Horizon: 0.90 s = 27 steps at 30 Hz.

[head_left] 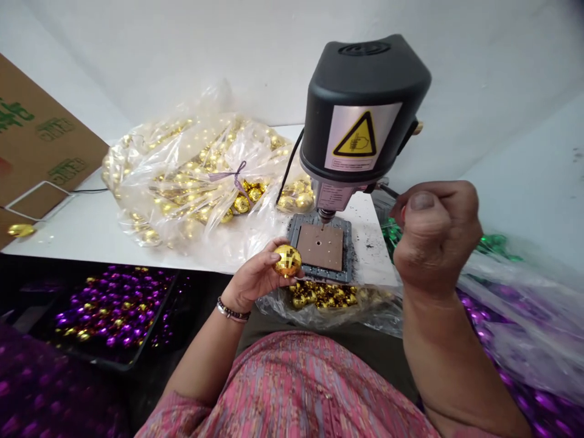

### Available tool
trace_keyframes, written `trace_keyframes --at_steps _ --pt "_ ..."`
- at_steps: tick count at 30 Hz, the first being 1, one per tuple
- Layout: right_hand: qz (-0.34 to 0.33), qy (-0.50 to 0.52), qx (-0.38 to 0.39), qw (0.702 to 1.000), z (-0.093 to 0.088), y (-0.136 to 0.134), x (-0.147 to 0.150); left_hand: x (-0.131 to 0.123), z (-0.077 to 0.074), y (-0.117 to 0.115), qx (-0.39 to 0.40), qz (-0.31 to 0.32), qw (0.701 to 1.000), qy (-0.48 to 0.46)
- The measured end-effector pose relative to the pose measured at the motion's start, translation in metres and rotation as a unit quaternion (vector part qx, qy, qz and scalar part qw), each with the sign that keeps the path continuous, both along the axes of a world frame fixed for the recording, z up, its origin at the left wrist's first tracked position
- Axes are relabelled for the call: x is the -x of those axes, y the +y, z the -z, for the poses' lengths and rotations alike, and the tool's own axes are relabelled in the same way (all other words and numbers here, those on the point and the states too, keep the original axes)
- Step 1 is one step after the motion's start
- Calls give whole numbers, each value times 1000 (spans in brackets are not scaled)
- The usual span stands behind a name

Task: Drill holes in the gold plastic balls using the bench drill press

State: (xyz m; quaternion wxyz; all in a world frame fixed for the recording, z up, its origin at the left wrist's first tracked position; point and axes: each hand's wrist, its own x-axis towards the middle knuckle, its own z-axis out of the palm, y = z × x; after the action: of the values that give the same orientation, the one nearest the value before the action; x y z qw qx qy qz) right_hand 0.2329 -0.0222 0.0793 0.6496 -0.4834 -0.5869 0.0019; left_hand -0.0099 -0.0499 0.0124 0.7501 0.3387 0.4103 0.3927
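My left hand (255,277) is closed around a gold faceted ball (287,260), held just left of the drill press base. The black drill press (362,109) stands on the white table, its bit above a brown pad (322,246) with a hole in it. My right hand (435,234) is raised in a fist to the right of the machine, gripping its lever, which is mostly hidden inside the fingers.
A large clear bag of gold balls (201,176) lies behind and left of the press. An open bag of gold balls (323,297) sits in my lap. A black tray of purple and gold balls (109,307) is lower left. A cardboard box (41,146) is far left, and bags of green and purple balls (511,286) are at right.
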Motion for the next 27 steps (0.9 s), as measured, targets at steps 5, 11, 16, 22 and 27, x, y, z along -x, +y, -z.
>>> trace_keyframes --at_steps 5,11,16,22,27 --pt "-15 -3 -2 1000 -1 -1 1 -9 15 10 -12 16 999 32" --pt "-5 -21 13 1000 -4 -4 2 -27 24 33 -140 -30 972 187" --pt "-16 -32 18 999 -7 -5 2 -42 32 50 -213 -41 915 339" --pt "-20 -40 17 999 -9 -7 2 -50 37 58 -226 -57 884 406" --pt "-39 -34 2 999 -9 -7 1 -57 36 59 -223 -53 877 423"
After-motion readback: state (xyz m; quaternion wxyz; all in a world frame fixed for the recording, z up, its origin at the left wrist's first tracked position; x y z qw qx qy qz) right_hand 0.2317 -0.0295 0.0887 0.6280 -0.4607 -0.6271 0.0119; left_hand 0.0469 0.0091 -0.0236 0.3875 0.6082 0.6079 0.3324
